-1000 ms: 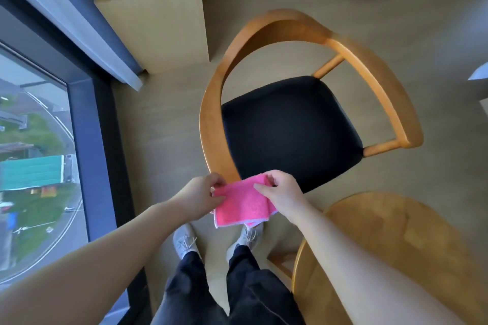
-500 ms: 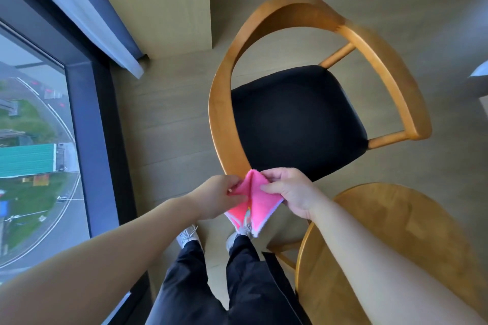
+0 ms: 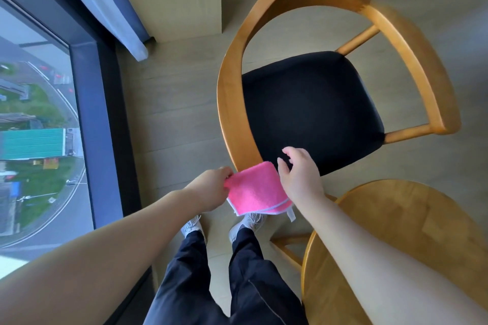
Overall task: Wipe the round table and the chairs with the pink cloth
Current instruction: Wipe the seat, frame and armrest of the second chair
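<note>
Currently left hand pinches the folded pink cloth at its edge, held over the floor; right hand loose, fingers spread beside it, likely refolding. Ahead: chair; round table at right.

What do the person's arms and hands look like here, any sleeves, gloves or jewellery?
Both forearms are bare as far as the frame shows, with no sleeves in view. The left hand and right hand wear no gloves, and no rings, watch or bracelets are visible. Lower down, the person wears dark navy trousers and light grey lace-up trainers.
</note>
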A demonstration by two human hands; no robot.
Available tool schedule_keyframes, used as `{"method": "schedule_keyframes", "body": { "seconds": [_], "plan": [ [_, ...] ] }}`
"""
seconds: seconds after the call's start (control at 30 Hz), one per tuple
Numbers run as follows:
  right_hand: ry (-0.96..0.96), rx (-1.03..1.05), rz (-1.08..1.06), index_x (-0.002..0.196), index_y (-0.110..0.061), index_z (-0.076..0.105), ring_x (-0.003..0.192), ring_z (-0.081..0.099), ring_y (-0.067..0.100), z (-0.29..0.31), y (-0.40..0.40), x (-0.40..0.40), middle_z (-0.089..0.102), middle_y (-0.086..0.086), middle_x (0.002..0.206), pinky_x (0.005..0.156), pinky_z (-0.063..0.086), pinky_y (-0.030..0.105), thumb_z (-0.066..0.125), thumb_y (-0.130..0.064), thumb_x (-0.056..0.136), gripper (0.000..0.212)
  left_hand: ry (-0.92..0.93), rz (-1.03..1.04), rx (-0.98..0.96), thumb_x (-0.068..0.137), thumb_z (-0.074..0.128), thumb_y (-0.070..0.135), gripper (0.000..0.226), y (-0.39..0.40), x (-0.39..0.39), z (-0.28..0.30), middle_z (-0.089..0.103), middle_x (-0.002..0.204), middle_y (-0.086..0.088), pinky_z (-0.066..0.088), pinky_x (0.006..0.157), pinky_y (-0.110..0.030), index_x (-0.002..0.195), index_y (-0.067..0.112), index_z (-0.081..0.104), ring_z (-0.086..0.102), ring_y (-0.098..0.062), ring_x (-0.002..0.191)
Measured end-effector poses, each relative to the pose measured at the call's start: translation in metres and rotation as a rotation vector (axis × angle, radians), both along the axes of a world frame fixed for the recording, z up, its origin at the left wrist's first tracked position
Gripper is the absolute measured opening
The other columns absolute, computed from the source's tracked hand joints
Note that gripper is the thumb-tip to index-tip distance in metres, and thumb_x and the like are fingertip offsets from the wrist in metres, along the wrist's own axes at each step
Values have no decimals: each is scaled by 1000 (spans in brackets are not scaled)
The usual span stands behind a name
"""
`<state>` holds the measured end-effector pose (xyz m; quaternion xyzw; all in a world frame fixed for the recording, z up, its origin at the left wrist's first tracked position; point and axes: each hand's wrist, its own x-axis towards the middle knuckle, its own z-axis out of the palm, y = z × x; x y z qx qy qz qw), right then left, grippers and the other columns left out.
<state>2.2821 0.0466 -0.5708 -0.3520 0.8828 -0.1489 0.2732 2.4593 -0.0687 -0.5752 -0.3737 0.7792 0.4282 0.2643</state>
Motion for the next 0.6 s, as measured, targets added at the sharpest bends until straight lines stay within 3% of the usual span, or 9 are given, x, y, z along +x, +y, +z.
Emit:
{"method": "schedule_keyframes", "body": {
  "seconds": [0.07,0.17,0.27,0.33,0.4,0.6],
  "plan": [
    [114,-21,84,136,-9,50,120,54,25,-5,13,23,53,9,133,94,52,39,40,-37,99,47,-1,-58,-115,94,43,15,37,-2,5,-5,58,125,1,49,83,-33,131,23,47,58,-22,105],
    [219,118,160,142,2,39,125,51,36,-23,29,61,48,22,140,101,48,45,34,-54,96,73,20,-171,-273,95,41,18,43,-6,15,-15,49,135,6,45,88,-32,138,26,42,51,-19,120],
    [264,212,170,141,9,34,111,61,38,-41,31,78,54,27,131,87,54,44,42,-64,90,89,6,-221,-272,96,39,18,42,-11,27,-26,49,134,6,43,88,-30,137,27,43,51,-17,119],
    [287,222,174,139,10,35,102,64,38,-48,27,78,57,27,124,79,56,41,52,-61,86,90,-11,-246,-263,97,38,18,41,-14,35,-31,49,135,7,42,89,-29,137,27,44,51,-16,119],
    [301,241,186,139,12,37,103,63,39,-51,24,78,57,28,124,81,56,41,60,-57,84,91,-19,-253,-259,97,38,17,41,-16,43,-36,50,134,8,41,88,-28,136,27,44,52,-17,117],
    [345,294,196,138,15,37,99,62,39,-51,-4,80,57,30,121,79,55,43,63,-53,83,92,-37,-230,-251,96,38,15,42,-30,59,-44,50,134,8,41,85,-27,135,28,45,53,-17,114]
  ]
}}
